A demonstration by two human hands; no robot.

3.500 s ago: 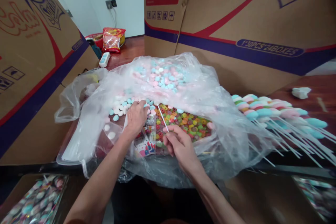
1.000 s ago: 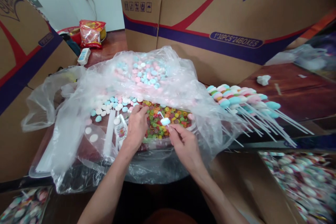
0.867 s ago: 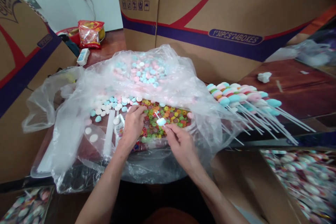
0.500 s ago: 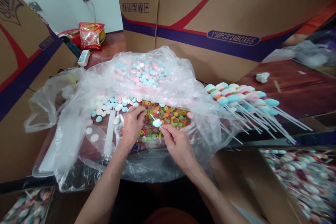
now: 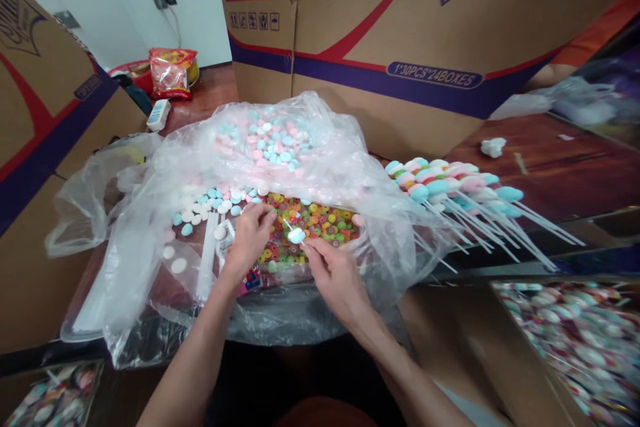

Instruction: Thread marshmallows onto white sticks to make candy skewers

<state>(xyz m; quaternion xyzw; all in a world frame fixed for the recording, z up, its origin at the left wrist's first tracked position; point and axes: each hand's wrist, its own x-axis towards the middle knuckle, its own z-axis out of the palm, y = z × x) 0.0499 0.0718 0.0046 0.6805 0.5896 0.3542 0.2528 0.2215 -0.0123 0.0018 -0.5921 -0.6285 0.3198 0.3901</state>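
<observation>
My right hand (image 5: 333,273) pinches a thin white stick, and a blue-and-white marshmallow (image 5: 296,235) is threaded on it near the top end. My left hand (image 5: 251,233) is over the left edge of the gummy rings (image 5: 327,220), its fingertips pressed together; whatever is between them is too small to make out. The rings, in red, yellow, green and orange, lie in a layer under both hands. Pastel marshmallows (image 5: 220,199) are scattered behind my left wrist. Loose white sticks (image 5: 207,257) lie left of my left forearm.
A clear plastic bag (image 5: 235,147) of marshmallows covers the table's middle. Finished candy skewers (image 5: 450,183) are stacked at right, sticks pointing toward me. Boxes of wrapped candy (image 5: 575,340) stand low on both sides. Large cartons (image 5: 350,93) rise behind; an orange sleeve (image 5: 595,33) shows at far right.
The view has shifted slightly. Both hands keep nearly the same pose, with the stick and its marshmallow still in my right hand.
</observation>
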